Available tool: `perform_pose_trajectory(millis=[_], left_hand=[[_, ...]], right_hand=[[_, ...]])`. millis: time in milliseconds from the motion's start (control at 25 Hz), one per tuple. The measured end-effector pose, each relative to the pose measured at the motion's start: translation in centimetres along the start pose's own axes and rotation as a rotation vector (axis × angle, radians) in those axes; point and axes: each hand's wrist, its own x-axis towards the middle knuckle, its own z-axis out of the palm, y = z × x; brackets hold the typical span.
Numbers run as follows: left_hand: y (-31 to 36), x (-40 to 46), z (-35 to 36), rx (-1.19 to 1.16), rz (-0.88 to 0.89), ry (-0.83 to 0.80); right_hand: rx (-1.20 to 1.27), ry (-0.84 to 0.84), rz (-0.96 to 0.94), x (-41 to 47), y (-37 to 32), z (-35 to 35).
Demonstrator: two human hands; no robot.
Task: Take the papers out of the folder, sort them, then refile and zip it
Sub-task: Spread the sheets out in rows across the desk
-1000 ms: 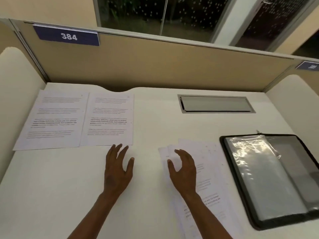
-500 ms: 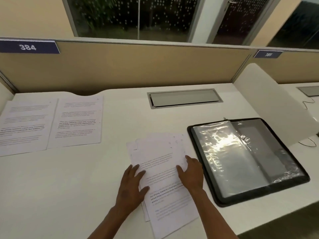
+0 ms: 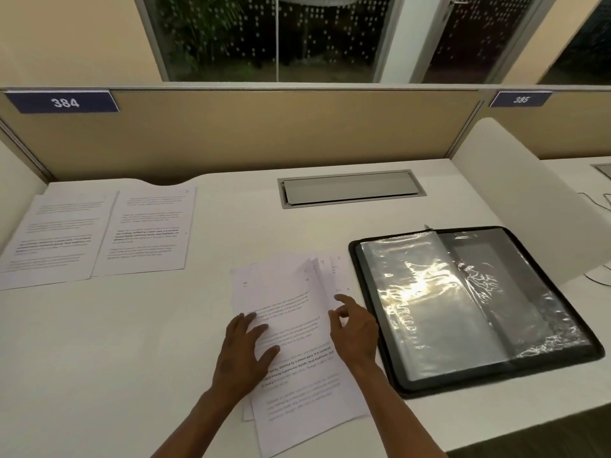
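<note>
A loose pile of printed papers lies fanned out on the white desk in front of me. My left hand rests flat on the pile's left side, fingers spread. My right hand is at the pile's right edge; its thumb and fingertips lift the edge of the top sheet. To the right lies the black zip folder, open, with shiny clear plastic sleeves showing. Two sorted sheets lie side by side at the far left.
A grey cable hatch is set into the desk behind the pile. A tan partition with label 384 closes the back. A white side divider stands right of the folder, with cables beyond it.
My right hand has shifted from lying on the pile to lifting the top sheet's right edge, fanning the papers. My left hand stays on the pile. The view has swung slightly.
</note>
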Motion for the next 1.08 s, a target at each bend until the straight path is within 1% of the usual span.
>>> perform_pose_trajectory(millis=[160,240,320,400,440,480,520,560,600,640,680,720,760,800,840,920,1000,1080], left_hand=[[3.6,0.8,-0.4,-0.043,-0.138,-0.072],[5.0,1.5,-0.6,-0.080,-0.185,-0.077],[5.8,2.2,-0.7,-0.115,-0.251,-0.085],[6.6,2.5,-0.8,-0.163,-0.304,-0.068],[6.9,2.5,-0.8,-0.199,-0.328,-0.050],[7.3,2.5,-0.8,-0.242,-0.347,-0.022],[7.6,2.4,-0.7,-0.276,-0.361,0.008],[7.9,2.3,-0.6,-0.308,-0.370,0.037],[8.2,2.1,-0.6,-0.335,-0.375,0.058],[8.3,1.8,-0.5,-0.349,-0.362,0.077],[8.4,1.6,-0.4,-0.350,-0.341,0.087],[8.4,1.4,-0.1,-0.344,-0.323,0.085],[8.4,1.2,0.2,-0.349,-0.314,0.079],[8.3,1.1,0.5,-0.354,-0.311,0.070],[8.2,1.1,0.8,-0.352,-0.300,0.062],[8.1,1.1,1.3,-0.344,-0.269,0.063],[7.7,1.3,1.8,-0.347,-0.267,0.097],[7.3,1.8,2.2,-0.358,-0.270,0.118]], right_hand=[[0.155,-0.146,-0.140,-0.8,-0.4,0.5],[0.190,-0.201,-0.208,-1.4,-0.5,1.1],[0.234,-0.278,-0.236,-1.8,-0.4,1.4],[0.301,-0.329,-0.224,-1.7,-0.3,1.5],[0.339,-0.329,-0.180,-1.5,-0.3,1.5],[0.367,-0.293,-0.117,-1.1,-0.3,1.5],[0.353,-0.212,-0.048,-0.6,0.0,1.5],[0.273,-0.114,0.015,0.2,0.4,1.4],[0.145,-0.064,0.082,1.0,1.0,1.5],[0.009,-0.092,0.133,1.8,1.5,1.4],[-0.105,-0.157,0.158,2.4,1.8,1.4],[-0.167,-0.204,0.164,2.8,2.1,1.5],[-0.160,-0.220,0.168,3.1,2.1,1.6],[-0.098,-0.206,0.176,3.3,1.9,1.7],[-0.011,-0.180,0.168,3.2,1.6,1.7],[0.135,-0.152,0.041,2.3,0.5,1.8],[0.224,-0.206,-0.126,1.0,-0.3,1.9],[0.267,-0.316,-0.201,-0.3,-0.6,2.0]])
